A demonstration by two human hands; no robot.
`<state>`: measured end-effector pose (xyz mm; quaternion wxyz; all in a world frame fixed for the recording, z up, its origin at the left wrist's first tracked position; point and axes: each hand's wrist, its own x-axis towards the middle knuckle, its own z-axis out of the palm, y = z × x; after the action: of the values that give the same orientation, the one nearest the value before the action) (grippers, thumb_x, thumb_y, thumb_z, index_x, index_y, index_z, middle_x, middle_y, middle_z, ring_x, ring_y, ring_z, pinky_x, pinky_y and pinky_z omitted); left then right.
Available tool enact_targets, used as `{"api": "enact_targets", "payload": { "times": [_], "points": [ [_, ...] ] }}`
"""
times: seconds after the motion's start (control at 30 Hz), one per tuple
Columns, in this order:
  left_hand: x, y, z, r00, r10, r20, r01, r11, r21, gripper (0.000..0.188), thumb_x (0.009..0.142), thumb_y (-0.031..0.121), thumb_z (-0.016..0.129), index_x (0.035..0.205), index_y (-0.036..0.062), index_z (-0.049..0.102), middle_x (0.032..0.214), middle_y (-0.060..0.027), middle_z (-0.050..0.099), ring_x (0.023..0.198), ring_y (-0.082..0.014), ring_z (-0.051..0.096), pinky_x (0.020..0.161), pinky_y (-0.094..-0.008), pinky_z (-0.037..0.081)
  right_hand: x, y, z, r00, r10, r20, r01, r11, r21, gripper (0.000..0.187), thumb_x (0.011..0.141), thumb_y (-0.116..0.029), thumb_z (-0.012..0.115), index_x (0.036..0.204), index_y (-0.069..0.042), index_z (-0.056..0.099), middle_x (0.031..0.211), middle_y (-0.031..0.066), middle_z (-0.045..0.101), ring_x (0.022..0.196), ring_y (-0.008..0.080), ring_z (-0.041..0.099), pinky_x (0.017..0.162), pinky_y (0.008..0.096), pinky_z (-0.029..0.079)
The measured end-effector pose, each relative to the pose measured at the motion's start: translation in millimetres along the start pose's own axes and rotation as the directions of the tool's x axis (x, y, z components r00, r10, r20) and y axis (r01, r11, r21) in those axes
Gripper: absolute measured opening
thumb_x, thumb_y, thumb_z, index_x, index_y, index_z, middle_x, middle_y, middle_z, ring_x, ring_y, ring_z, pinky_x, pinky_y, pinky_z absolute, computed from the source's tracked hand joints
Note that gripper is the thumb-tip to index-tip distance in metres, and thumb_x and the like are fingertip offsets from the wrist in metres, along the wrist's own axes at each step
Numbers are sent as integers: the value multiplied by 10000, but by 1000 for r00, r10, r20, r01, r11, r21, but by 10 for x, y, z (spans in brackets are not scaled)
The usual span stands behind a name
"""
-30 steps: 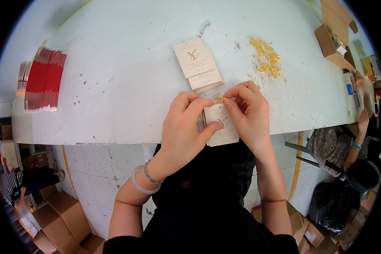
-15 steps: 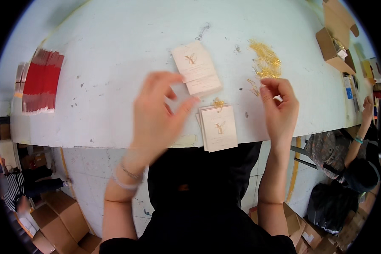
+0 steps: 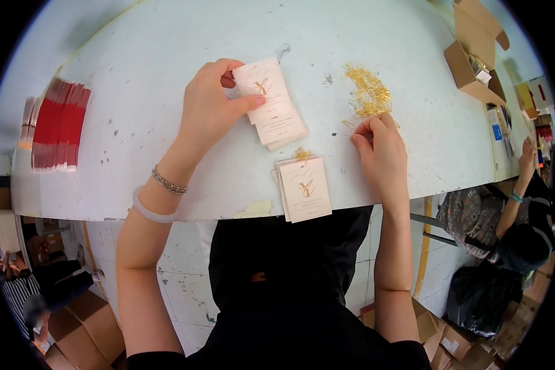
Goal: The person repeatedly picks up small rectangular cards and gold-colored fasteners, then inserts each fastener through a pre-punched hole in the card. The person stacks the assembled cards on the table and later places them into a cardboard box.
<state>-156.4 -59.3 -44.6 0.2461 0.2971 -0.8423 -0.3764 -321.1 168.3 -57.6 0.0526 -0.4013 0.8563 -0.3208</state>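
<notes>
My left hand [image 3: 214,97] grips the top card [image 3: 268,92] of a stack of cream cards, thumb on its face and fingers at its upper left edge. The other cards [image 3: 287,134] lie fanned beneath it. My right hand [image 3: 383,153] is closed in a pinch beside a heap of thin gold wire pins [image 3: 369,89]; what its fingertips hold, if anything, cannot be made out. Nearer me, a second card stack [image 3: 307,194] lies at the table edge, with several gold pins [image 3: 302,155] gathered at its top.
A bundle of red and clear-edged packets [image 3: 60,126] lies at the table's left. An open cardboard box [image 3: 475,65] stands at the far right. Another person's arm [image 3: 525,161] reaches in at the right. Cartons [image 3: 89,320] sit on the floor at left.
My left hand has moved forward onto the upper stack and taken hold of its top card. My right hand stays near the gold heap, now pinched lower. The view has shifted slightly.
</notes>
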Motion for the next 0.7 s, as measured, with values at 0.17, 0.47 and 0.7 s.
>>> {"api": "enact_targets", "payload": {
  "times": [0.17, 0.47, 0.7],
  "points": [
    [7, 92, -33, 979, -174, 105, 188, 972, -143, 497, 712, 163, 834, 1147, 15, 643, 971, -69, 680, 938, -159, 591, 763, -290, 503, -49, -20, 17, 990, 42, -137, -22, 989, 148, 69, 850, -37, 668, 867, -8, 608, 893, 136, 642, 800, 306, 634, 696, 366, 499],
    [-13, -85, 51, 955, 246, -163, -185, 930, 318, 520, 725, 172, 826, 1184, 7, 649, 985, -68, 687, 943, -178, 610, 791, -298, 513, -60, 18, 10, 983, 2, -181, 21, 992, 123, 36, 878, -42, 645, 883, -10, 630, 793, 149, 665, 677, 293, 623, 649, 333, 500],
    [-142, 297, -65, 992, -108, -60, 69, 886, -458, 356, 792, -18, 683, 1146, 13, 657, 916, -110, 668, 781, -168, 658, 637, -283, 546, -64, 121, -10, 991, 92, -100, -63, 962, 265, 53, 875, -16, 635, 914, 15, 652, 813, 134, 683, 694, 232, 643, 659, 312, 502]
  ]
}}
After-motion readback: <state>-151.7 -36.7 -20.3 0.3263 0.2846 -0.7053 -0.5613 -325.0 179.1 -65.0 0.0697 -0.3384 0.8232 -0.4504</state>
